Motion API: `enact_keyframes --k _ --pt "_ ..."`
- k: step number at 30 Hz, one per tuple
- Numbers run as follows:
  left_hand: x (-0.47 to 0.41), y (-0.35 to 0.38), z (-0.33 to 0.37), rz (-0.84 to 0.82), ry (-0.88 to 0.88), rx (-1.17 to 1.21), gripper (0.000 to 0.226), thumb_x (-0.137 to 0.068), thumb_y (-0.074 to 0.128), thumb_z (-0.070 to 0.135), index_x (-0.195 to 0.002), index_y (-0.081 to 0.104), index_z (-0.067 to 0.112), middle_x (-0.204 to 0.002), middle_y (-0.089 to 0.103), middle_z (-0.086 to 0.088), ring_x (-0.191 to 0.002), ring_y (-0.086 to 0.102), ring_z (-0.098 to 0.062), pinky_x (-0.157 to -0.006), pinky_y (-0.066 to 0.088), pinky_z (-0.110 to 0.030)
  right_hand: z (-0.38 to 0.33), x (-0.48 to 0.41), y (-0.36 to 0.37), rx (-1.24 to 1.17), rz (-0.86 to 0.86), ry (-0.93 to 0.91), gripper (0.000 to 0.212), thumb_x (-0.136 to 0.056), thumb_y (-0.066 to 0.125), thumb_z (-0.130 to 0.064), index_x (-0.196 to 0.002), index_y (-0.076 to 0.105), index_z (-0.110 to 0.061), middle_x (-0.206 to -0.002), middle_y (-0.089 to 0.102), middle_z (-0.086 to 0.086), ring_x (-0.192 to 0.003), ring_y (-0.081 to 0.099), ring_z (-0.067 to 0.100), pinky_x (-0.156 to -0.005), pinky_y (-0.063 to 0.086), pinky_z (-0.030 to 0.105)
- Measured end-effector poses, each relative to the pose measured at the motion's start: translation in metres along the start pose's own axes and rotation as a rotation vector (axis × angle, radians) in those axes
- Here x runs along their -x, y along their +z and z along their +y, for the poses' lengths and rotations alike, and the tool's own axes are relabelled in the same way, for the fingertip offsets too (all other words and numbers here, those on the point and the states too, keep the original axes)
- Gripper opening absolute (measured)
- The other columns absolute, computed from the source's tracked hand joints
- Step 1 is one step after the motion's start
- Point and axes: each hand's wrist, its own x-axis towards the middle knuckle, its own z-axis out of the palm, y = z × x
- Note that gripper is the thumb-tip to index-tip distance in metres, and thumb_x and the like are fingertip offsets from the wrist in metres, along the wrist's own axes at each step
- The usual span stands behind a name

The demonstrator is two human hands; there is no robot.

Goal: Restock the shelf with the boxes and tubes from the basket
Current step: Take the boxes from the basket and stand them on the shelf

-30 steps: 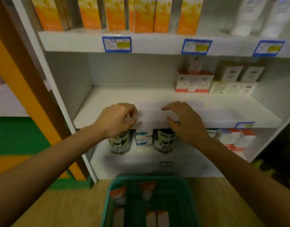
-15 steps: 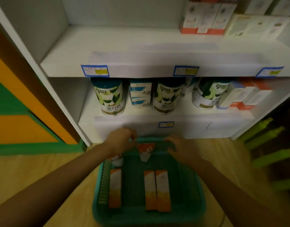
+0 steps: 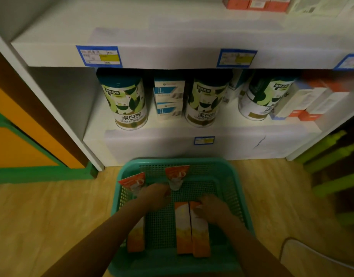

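Lying lengthwise toward the shelf point(image 3: 152, 136), a box point(image 3: 200, 232) is gripped by right hand point(image 3: 211, 210) fingers point(image 3: 198, 207); left hand point(image 3: 156, 196) unclear.

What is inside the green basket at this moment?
Three orange boxes lie flat, and two tubes stand near the far end of the basket. The left hand and right hand are inside too, hiding some box ends.

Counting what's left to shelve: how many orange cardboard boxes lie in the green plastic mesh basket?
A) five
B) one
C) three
C: one orange cardboard box lies by the left wall of the green plastic mesh basket, and a pair of orange cardboard boxes lies side by side in the middle.
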Motion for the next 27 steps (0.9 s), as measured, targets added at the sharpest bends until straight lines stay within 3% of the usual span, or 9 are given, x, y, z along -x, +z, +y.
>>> enact_keyframes --k 3,6,14,17,20,23,27 --pt "-0.006 0.005 0.001 -0.055 0.007 -0.002 0.029 -0.091 0.048 0.026 -0.112 0.058 0.009 -0.119 0.060 -0.009 -0.107 0.058 -0.024 -0.087 0.047 -0.033 0.001 0.007 -0.001 0.011 0.051 -0.025 0.046 -0.087 0.050 -0.045 -0.121 0.052 -0.014 -0.127 0.053 0.007 -0.116 0.049 0.022 -0.094 0.044 0.033" --pt "-0.016 0.014 0.004 -0.118 0.009 0.012 0.033 -0.092 0.044 0.026 -0.118 0.055 0.009 -0.126 0.057 -0.011 -0.114 0.055 -0.027 -0.097 0.047 -0.039 0.003 0.018 -0.008 -0.129 0.019 -0.050 0.049 -0.083 0.058 -0.042 -0.123 0.046 -0.017 -0.127 0.053 0.007 -0.114 0.052 0.022 -0.093 0.044 0.033" --pt "-0.032 0.046 0.020 -0.274 0.009 -0.007 0.037 -0.094 0.039 0.019 -0.128 0.045 0.006 -0.133 0.050 -0.017 -0.116 0.052 -0.032 -0.098 0.046 -0.043 0.014 0.036 -0.029 -0.207 0.015 -0.166 0.039 -0.080 0.064 -0.038 -0.110 0.047 -0.020 -0.121 0.058 0.004 -0.108 0.057 0.018 -0.092 0.048 0.033" --pt "-0.034 0.052 0.022 -0.290 0.001 0.039 0.046 -0.093 0.044 0.026 -0.134 0.037 0.008 -0.138 0.044 -0.016 -0.124 0.046 -0.031 -0.101 0.041 -0.040 0.022 0.042 -0.030 -0.217 0.031 -0.166 0.035 -0.082 0.063 -0.037 -0.109 0.047 -0.021 -0.120 0.058 0.002 -0.107 0.057 0.017 -0.092 0.048 0.032" --pt "-0.033 0.048 0.021 -0.250 0.016 0.110 0.054 -0.088 0.054 0.027 -0.134 0.033 0.005 -0.135 0.047 -0.017 -0.120 0.049 -0.030 -0.097 0.042 -0.037 0.029 0.045 -0.031 -0.228 0.023 -0.162 0.035 -0.082 0.063 -0.036 -0.109 0.047 -0.021 -0.116 0.058 0.000 -0.105 0.057 0.015 -0.090 0.049 0.031" --pt "-0.029 0.043 0.016 -0.224 0.061 0.171 0.053 -0.083 0.063 0.028 -0.126 0.041 0.007 -0.130 0.051 -0.015 -0.106 0.051 -0.023 -0.088 0.042 -0.031 0.034 0.047 -0.031 -0.255 0.010 -0.176 0.028 -0.084 0.062 -0.034 -0.102 0.043 -0.026 -0.106 0.053 -0.006 -0.097 0.055 0.010 -0.080 0.046 0.019" --pt "-0.014 0.027 0.016 -0.224 0.164 0.207 0.048 -0.078 0.069 0.027 -0.122 0.055 0.011 -0.127 0.056 -0.008 -0.115 0.053 -0.022 -0.095 0.042 -0.028 0.031 0.052 -0.033 -0.285 0.002 -0.196 0.030 -0.082 0.065 -0.032 -0.103 0.044 -0.027 -0.103 0.050 -0.009 -0.094 0.052 0.007 -0.069 0.041 0.011"
